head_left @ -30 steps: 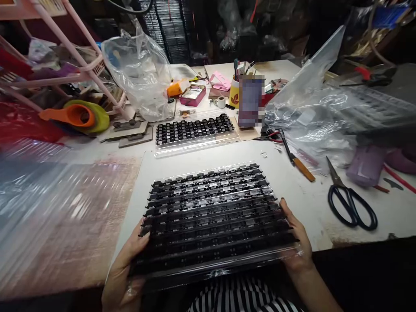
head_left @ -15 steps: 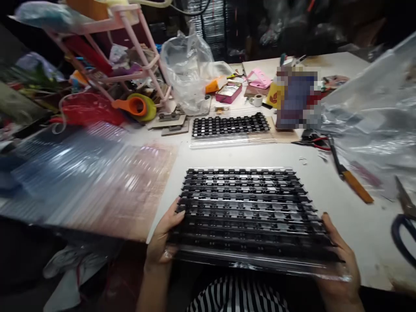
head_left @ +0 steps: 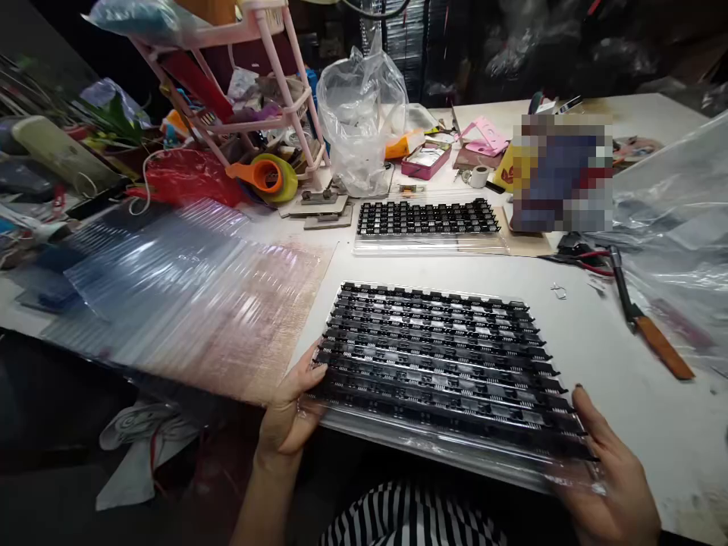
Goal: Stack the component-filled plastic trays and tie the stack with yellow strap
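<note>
Between my hands is a clear plastic tray (head_left: 421, 444) filled with rows of black plastic parts (head_left: 437, 356). My left hand (head_left: 290, 413) is closed on its left edge, thumb on top and fingers partly hidden underneath. My right hand (head_left: 617, 474) grips the near right corner, its lower fingers hidden. The tray is held at the table's front edge, its near side over my lap. Behind it on the table lies a second clear tray (head_left: 409, 244) with similar black parts (head_left: 424, 218).
Clear plastic sheets (head_left: 227, 303) cover the table's left side. A pink rack (head_left: 278, 68) and a transparent bag (head_left: 361, 114) stand behind. To the right are an orange-handled tool (head_left: 663, 345), red-handled pliers (head_left: 591, 262) and a large plastic bag (head_left: 682, 227).
The view has turned left, so the table items appear further right and the scissors have left the picture. The held tray now slants down toward its right side. Both hands keep their hold.
</note>
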Tool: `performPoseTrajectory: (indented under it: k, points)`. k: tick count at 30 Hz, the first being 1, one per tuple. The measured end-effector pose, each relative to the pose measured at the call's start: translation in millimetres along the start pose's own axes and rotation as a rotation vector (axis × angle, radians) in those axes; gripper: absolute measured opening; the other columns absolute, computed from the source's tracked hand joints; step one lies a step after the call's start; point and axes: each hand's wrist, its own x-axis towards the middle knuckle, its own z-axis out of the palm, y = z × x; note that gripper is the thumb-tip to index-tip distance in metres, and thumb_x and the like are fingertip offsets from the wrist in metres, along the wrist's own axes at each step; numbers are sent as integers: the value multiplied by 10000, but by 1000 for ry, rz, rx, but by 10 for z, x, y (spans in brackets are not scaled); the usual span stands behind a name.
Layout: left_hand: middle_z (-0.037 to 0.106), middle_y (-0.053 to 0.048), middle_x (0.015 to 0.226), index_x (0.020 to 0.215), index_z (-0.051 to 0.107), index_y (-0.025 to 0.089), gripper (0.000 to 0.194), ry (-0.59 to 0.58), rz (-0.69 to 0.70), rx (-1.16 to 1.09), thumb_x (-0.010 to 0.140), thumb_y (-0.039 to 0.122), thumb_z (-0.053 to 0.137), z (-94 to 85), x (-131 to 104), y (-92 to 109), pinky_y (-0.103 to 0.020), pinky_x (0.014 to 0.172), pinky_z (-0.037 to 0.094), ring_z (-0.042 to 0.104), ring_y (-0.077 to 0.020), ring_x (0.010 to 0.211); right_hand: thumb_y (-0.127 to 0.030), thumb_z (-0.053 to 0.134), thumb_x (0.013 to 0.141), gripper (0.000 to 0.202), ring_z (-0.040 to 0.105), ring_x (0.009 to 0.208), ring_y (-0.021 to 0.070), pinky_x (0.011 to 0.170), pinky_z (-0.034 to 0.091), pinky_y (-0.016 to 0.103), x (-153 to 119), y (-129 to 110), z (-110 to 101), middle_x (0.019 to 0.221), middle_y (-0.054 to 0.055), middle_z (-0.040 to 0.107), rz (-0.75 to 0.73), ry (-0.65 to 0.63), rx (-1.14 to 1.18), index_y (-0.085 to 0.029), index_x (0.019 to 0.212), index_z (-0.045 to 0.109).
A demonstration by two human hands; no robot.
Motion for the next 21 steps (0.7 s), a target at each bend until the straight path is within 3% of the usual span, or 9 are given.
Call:
performPoseTrajectory:
  k: [4,7,14,21]
  points:
    - [607,-60,1235,1367,415,218,532,-16,4,47,852,96,473,19,-2,-11,-372,1054,365,523,-233,1178,-186,588,831,173,682,623,165,954,493,367,2,-7,-4,836,-31,724,-27,-34,-1,-295,859,721]
    - [608,-63,1235,1369,413,222,544,7,9,48,843,102,486,16,1,-14,-394,1060,358,518,-245,1183,-209,632,808,158,691,736,192,961,488,381,4,-5,8,888,-13,722,16,-42,11,-268,928,716]
    - [615,-23,1232,1330,464,273,547,149,-10,28,813,107,533,-6,7,1,-331,1000,435,562,-218,1131,-293,725,743,172,640,975,227,1002,441,393,-19,1,143,878,4,724,79,-185,29,-235,905,726]
    - [613,48,1232,1272,519,325,539,295,-5,129,784,99,561,115,19,27,-230,936,469,574,-176,1112,-316,577,874,211,611,1027,200,1004,412,398,-3,10,178,1030,27,693,106,-258,143,-215,1020,692]
